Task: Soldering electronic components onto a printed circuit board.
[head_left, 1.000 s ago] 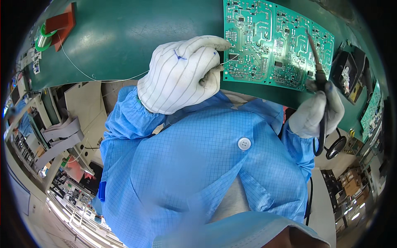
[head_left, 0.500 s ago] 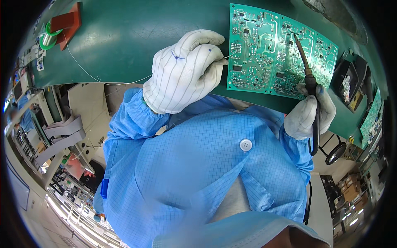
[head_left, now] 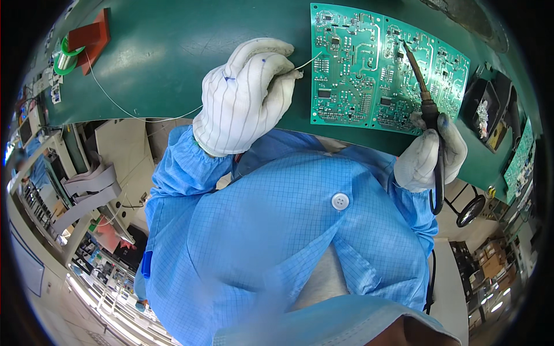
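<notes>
A green circuit board panel (head_left: 346,75) with many small parts lies on the green work surface, in front of me and to the right. My left hand (head_left: 245,95), in a white striped glove, pinches a thin solder wire (head_left: 310,61) whose free tip reaches over the board's left edge. The wire trails from behind this hand back to a spool (head_left: 68,57) at the far left. My right hand (head_left: 433,153), also gloved, is closed around the dark handle of a soldering iron (head_left: 426,95). The iron's tip points at the upper middle of the board; whether it touches cannot be made out.
The spool sits at a reddish-brown stand (head_left: 95,37). Right of the board is a black holder (head_left: 485,112) with crumpled silvery material in it. Another green board (head_left: 516,161) lies at the far right. The iron's cable loops down beside my right hand.
My left hand has drawn back to the left with the solder wire, whose tip now lies less far over the board. The board and the iron appear shifted slightly left in the picture.
</notes>
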Motion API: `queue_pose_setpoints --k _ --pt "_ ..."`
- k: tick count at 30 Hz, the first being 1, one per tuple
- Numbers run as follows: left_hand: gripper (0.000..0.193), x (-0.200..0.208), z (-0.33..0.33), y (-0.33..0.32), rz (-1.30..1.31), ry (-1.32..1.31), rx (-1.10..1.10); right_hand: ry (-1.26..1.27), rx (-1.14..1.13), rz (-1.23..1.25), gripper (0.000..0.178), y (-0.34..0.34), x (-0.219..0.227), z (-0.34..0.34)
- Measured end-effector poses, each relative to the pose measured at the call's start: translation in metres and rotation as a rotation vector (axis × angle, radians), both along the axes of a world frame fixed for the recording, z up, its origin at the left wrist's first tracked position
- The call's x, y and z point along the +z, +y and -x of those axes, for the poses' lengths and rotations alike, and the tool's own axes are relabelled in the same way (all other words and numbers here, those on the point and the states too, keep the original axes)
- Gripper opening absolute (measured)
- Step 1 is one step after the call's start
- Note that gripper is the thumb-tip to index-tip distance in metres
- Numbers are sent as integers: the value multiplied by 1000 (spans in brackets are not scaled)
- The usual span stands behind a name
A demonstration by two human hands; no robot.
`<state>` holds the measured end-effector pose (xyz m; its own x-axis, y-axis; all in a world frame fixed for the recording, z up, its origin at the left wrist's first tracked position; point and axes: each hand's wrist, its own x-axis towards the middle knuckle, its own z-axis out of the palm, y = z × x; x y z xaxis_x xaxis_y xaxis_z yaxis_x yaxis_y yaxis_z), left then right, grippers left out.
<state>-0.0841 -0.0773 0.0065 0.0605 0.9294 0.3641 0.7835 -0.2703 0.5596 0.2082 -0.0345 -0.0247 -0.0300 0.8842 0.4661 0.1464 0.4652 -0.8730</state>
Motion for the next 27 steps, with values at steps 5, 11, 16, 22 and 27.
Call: queue_pose_setpoints --k 5,11,16,22,27 --pt "16 1 0 -2 21 5 -6 -16 -66 1 31 -3 0 3" --pt "20 -5 2 -1 30 -18 -30 -116 -21 -52 27 0 1 0" --pt "18 -2 -1 -2 42 -54 16 -7 -52 -17 30 -3 -1 2" --pt "10 -2 -3 -1 -52 8 34 -51 -35 -7 29 -3 2 2" --pt "13 2 2 -2 107 -123 2 -140 -36 -13 27 -4 5 1"
